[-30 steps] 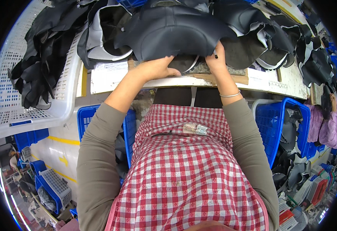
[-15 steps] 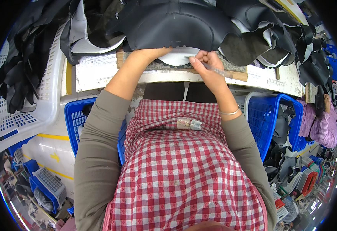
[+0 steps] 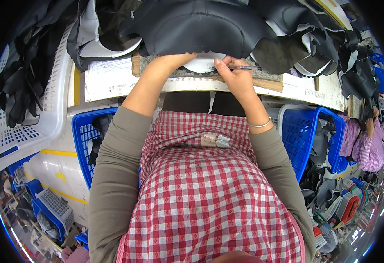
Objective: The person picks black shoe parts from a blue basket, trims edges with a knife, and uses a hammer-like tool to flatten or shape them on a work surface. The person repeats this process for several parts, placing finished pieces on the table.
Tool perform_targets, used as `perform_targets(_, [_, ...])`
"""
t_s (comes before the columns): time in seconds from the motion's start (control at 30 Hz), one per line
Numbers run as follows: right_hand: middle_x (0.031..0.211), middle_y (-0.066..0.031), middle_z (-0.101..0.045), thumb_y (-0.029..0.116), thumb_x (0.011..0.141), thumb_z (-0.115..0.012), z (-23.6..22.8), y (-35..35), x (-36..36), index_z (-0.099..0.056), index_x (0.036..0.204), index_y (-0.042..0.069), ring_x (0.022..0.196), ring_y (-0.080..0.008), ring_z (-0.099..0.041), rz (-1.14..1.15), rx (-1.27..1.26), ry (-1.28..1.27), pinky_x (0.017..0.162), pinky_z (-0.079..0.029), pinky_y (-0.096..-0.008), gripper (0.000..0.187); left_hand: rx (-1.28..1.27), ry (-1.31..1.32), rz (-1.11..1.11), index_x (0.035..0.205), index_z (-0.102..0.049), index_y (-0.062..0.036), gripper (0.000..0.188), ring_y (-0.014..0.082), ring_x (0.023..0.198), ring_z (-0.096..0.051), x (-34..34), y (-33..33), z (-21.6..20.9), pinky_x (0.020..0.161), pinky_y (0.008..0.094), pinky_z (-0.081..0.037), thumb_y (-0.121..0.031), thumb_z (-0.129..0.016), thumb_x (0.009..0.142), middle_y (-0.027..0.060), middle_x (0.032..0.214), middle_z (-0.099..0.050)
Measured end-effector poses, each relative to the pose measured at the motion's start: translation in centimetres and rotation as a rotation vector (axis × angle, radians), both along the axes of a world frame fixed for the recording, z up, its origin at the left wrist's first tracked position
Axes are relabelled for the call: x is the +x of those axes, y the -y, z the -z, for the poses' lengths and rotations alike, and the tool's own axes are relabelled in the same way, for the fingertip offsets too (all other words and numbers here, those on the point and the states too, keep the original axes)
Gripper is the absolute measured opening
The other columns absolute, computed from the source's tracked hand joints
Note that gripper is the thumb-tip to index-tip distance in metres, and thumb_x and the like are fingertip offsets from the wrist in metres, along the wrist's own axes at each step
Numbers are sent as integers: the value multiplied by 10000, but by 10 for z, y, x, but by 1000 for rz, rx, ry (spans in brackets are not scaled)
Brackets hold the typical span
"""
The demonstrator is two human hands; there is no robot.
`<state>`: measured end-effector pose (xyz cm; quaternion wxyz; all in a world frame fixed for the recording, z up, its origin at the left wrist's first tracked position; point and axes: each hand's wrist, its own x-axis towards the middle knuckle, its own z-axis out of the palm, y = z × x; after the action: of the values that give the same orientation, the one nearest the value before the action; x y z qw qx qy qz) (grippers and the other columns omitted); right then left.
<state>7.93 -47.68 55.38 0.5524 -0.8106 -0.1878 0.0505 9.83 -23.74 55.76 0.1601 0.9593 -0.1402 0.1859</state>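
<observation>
A black leather shoe-upper piece (image 3: 192, 30) with stitched lines lies over the board at the table's front, its white lining (image 3: 199, 65) showing beneath the scalloped near edge. My left hand (image 3: 176, 60) is at that edge on the left, most of its fingers hidden under the leather. My right hand (image 3: 236, 72) is closed on a slim pen (image 3: 247, 67), whose tip meets or hovers just over the white lining; which one I cannot tell.
More black leather pieces (image 3: 284, 57) are heaped left and right on the table (image 3: 108, 90). Blue baskets (image 3: 299, 136) stand below it, and a white basket (image 3: 53, 105) holds leather at left. A person (image 3: 369, 144) works at far right.
My right hand has shifted slightly, and the pen has swung from a downward slant to nearly level, its tip a little further left. My left hand stays at the leather's edge.
</observation>
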Motion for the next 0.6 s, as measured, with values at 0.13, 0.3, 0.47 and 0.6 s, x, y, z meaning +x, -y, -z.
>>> perform_targets(0.13, [734,-81,-699,323,937,-770,-7,-2,-3,-729,877,11,661,-156,-636,4,-25,15,637,-514,-318,321,-33,-40,-12,1111,-718,-45,435,324,937,-702,-10,12,-6,843,436,-550,-442,-725,934,141,1031,-739])
perform_targets(0.3, [772,-32,-695,217,924,-784,-49,81,-23,-714,878,-9,748,-111,-646,-84,116,-300,682,-528,-306,241,-124,-529,-84,1259,-661,-3,494,417,1053,-672,-83,40,-72,946,492,-519,-375,-722,939,206,1118,-725])
perform_targets(0.47, [790,-32,-694,214,1047,-595,-66,237,-30,-707,876,15,780,-117,-618,144,-309,-270,815,-512,-275,286,-612,-445,515,1157,-710,43,354,315,1082,-696,-114,14,-149,975,412,-531,-212,-757,915,202,1227,-705])
perform_targets(0.6, [759,-105,-673,347,1052,-582,-52,244,6,-689,1000,-7,727,-210,-642,105,-688,-221,726,-512,-333,374,-313,140,150,1184,-713,0,336,296,1094,-684,-32,8,-151,997,380,-518,-240,-726,950,189,1219,-703])
